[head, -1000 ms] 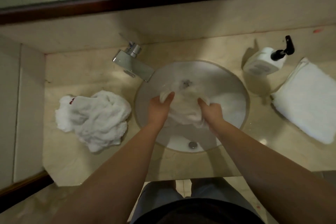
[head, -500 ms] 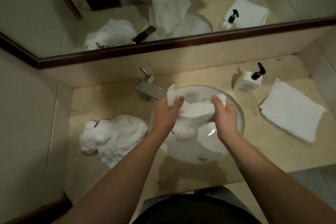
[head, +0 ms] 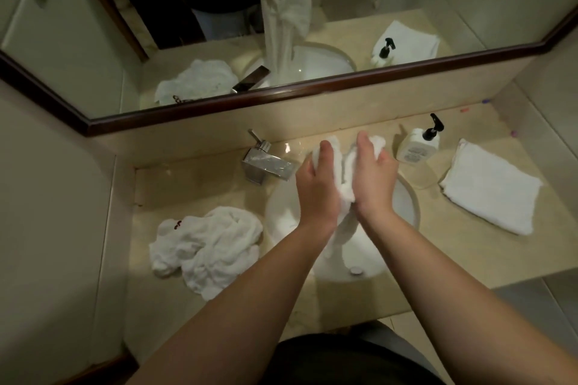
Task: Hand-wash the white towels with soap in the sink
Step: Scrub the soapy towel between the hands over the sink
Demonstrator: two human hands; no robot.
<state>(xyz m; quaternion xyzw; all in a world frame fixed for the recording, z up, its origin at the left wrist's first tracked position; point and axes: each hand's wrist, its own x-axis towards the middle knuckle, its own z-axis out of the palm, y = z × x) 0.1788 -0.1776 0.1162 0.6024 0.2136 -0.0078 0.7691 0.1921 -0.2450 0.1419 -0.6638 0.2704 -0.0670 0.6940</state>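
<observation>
My left hand (head: 317, 184) and my right hand (head: 373, 176) both grip the top of a wet white towel (head: 345, 175), held up above the round white sink (head: 281, 212). The towel hangs down between my wrists into the basin. A crumpled white towel (head: 206, 244) lies on the counter left of the sink. A folded white towel (head: 491, 186) lies on the counter to the right. A white soap bottle (head: 416, 147) with a black pump stands behind the sink on the right.
A square chrome faucet (head: 269, 166) sits at the sink's back left. A dark-framed mirror (head: 281, 94) runs along the wall behind the beige counter (head: 156, 191) and reflects the lifted towel. A wall closes the left side.
Both hands have lifted the towel up out of the basin, from low in the sink to well above it. The view has tilted up, showing more mirror.
</observation>
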